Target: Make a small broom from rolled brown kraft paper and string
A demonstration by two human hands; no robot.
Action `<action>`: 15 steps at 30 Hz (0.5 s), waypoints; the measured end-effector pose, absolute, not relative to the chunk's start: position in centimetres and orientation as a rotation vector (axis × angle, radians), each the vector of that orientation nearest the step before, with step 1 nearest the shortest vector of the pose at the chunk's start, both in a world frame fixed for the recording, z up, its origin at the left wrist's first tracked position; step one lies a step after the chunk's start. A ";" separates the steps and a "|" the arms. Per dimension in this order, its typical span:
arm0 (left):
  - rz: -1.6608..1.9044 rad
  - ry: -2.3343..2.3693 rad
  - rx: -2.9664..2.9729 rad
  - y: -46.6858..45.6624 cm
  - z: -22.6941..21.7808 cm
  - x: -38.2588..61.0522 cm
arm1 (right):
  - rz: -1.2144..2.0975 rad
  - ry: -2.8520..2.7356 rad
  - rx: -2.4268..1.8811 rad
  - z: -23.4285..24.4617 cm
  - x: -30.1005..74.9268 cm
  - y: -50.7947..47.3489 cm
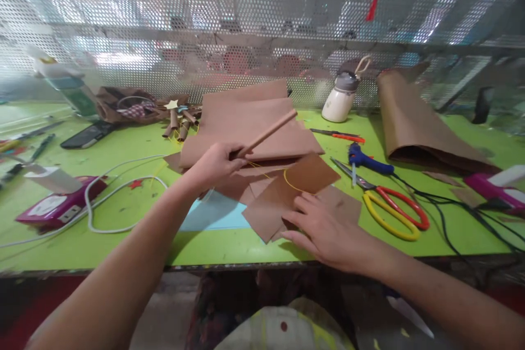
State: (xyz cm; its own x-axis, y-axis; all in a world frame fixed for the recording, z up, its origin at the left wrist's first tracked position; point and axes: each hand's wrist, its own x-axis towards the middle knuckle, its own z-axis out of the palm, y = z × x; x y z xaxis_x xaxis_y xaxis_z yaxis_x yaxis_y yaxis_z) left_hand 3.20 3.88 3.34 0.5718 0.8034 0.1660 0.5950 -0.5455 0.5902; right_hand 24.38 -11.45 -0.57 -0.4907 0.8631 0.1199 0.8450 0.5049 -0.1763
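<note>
My left hand [221, 164] is closed around the lower end of a thin rolled brown paper tube [270, 132], which slants up to the right over a stack of folded brown paper [241, 115]. Yellow string [299, 186] trails from near this hand and loops over a loose brown paper piece [314, 172]. My right hand [330, 227] rests on the brown paper pieces at the table's front, its fingers apart and slightly bent, touching paper beside the string's loop. Under these pieces lies a light blue sheet [215, 212], partly hidden.
To the right lie red-and-yellow scissors [394, 210], a blue glue gun [369, 160] with a black cord, and red-handled scissors [342, 135]. A white bottle [339, 98] stands behind. At left are a phone [88, 134], a purple power strip [61, 202], a white cable and small paper rolls [182, 123].
</note>
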 end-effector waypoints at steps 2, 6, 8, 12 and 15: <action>0.682 1.165 2.207 4.0 3.6 2.8 | 0.114 -2.526 -1.480 -0.9 23.7 -10.5; 0.778 1.138 1.908 4.3 3.7 1.8 | 0.012 -2.484 -1.465 -1.6 22.6 -9.3; 0.857 1.124 1.741 4.5 4.1 1.1 | -0.087 -2.493 -1.420 -1.8 22.4 -8.8; 1.076 1.124 1.540 5.1 6.3 -0.8 | -0.053 -2.504 -1.335 -1.9 22.7 -8.3; 1.409 1.065 1.547 5.5 8.4 -1.9 | 0.036 -2.516 -1.302 -1.9 23.2 -8.2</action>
State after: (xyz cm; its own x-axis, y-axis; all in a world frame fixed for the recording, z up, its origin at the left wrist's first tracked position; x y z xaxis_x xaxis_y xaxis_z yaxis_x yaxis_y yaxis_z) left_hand -1.86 5.46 8.44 0.0372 0.9362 0.3495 0.0801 -0.3514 0.9328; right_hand 23.18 -8.24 -1.91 -0.5404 0.8009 0.2579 0.7932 0.5872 -0.1615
